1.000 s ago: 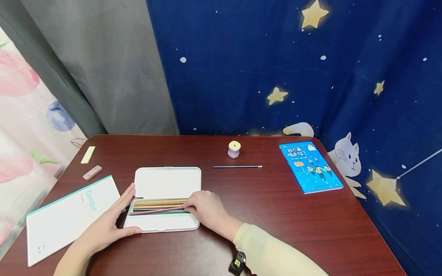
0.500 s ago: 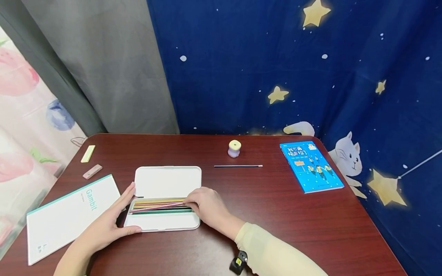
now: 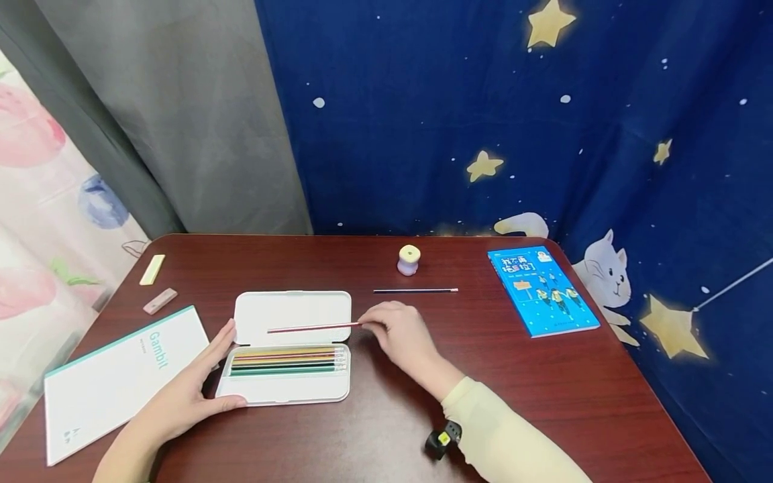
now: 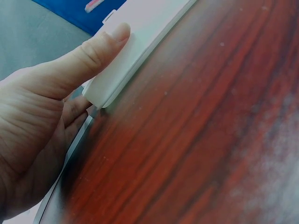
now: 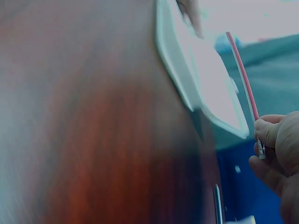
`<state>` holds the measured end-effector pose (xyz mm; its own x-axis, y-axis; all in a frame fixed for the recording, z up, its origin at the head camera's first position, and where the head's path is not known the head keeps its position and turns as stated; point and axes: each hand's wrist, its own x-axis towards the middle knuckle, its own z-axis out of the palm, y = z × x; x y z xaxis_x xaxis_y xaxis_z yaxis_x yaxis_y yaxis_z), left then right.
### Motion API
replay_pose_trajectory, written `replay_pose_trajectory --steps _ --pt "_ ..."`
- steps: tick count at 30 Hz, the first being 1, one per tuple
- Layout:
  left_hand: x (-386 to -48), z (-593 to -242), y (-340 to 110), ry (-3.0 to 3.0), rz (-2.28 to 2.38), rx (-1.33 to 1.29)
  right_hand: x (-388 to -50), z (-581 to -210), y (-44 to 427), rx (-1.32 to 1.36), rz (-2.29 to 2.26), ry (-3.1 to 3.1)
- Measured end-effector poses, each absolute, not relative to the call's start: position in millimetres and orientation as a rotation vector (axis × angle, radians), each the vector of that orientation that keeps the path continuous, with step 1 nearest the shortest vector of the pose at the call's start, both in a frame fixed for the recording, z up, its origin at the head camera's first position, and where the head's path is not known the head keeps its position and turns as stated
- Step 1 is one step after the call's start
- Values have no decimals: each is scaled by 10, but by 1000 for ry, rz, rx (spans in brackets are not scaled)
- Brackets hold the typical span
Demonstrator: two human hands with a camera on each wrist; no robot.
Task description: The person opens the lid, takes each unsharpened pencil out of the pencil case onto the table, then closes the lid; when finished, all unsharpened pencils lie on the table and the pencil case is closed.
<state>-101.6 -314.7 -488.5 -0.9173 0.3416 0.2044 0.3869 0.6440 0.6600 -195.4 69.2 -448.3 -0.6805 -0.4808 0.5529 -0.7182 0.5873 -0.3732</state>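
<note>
A white pencil case (image 3: 284, 391) lies on the table with its lid (image 3: 292, 308) folded back. Several coloured pencils (image 3: 284, 362) lie side by side in it. My left hand (image 3: 181, 396) rests at the case's left end, fingers straight along the side, thumb touching the front corner; the left wrist view has this thumb (image 4: 100, 51) against the white case. My right hand (image 3: 401, 335) pinches a red pencil (image 3: 314, 328) near one end, raised over the lid. In the right wrist view, the same pencil (image 5: 244, 77) points away from thumb and fingers.
A dark pencil (image 3: 415, 290) lies behind the right hand, near a yellow-and-lilac spool-shaped item (image 3: 408, 260). A blue book (image 3: 543, 288) is at the right. At the left are a white notebook (image 3: 121, 382), a pink block (image 3: 160, 301) and a pale yellow strip (image 3: 152, 270).
My right hand has lifted the red pencil out of the case and moved it up and to the right, over the lid. The left hand stays at the case's left end.
</note>
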Motion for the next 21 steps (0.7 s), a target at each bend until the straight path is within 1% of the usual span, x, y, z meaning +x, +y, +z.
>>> replay_pose_trajectory --steps 6,13,21 --pt "-1012 -4873 -3151 -2791 -1134 -626 -2136 -4470 1063 766 886 -2437" --pt "-1017 -4884 -3157 -2785 -1129 -636 -2284 -4550 1469 543 863 -2537" --pt "-1014 -4881 -3154 -2794 -1130 -623 -2407 -4680 1744 393 839 -2631"
